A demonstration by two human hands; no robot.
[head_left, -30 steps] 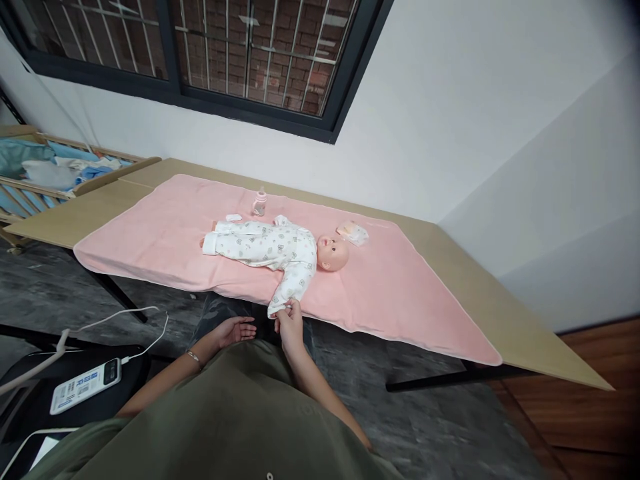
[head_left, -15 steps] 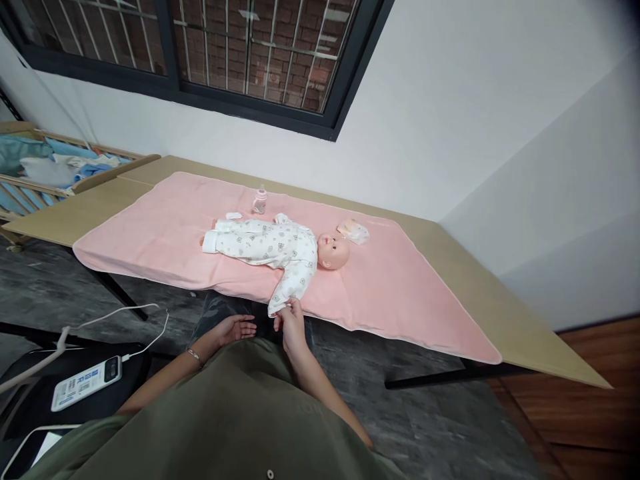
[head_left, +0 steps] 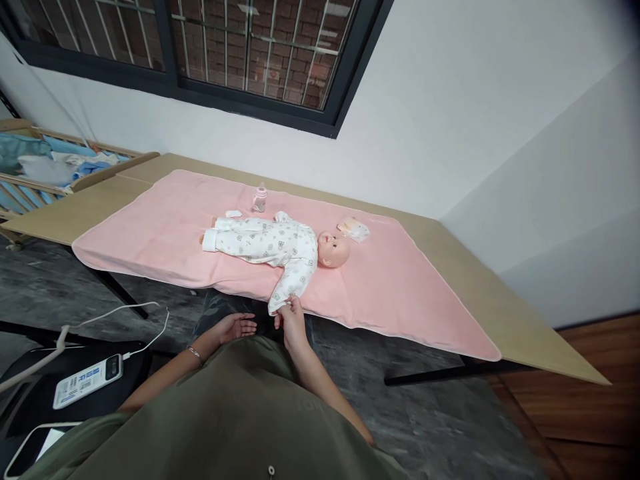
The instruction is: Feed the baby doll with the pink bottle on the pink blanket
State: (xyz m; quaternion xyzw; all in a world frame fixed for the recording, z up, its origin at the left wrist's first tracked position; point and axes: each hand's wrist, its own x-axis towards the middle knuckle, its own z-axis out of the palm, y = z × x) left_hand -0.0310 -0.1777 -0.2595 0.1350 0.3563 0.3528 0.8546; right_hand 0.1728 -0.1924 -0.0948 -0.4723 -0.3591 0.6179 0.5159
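A baby doll [head_left: 333,250] in a white patterned sleepsuit [head_left: 260,240] lies face up on a pink blanket [head_left: 390,293], its head to the right. The near sleeve [head_left: 291,280] stretches toward me over the blanket's front edge. My right hand [head_left: 293,320] pinches the cuff end of that sleeve. To its left, my left hand [head_left: 237,327] is held low with its fingers stretched out, holding nothing, apart from the doll. Whether the doll's hand is inside the cuff is hidden.
Behind the doll stand a pink baby bottle [head_left: 259,199] and a small white item [head_left: 233,214]. A clear plastic packet [head_left: 354,229] lies beyond its head. A wooden cot [head_left: 100,175] is at far left, and a power bank [head_left: 88,381] with a cable lies on a black chair.
Almost nothing differs. My right hand keeps its pinch on the sleeve cuff, and the view has shifted very slightly.
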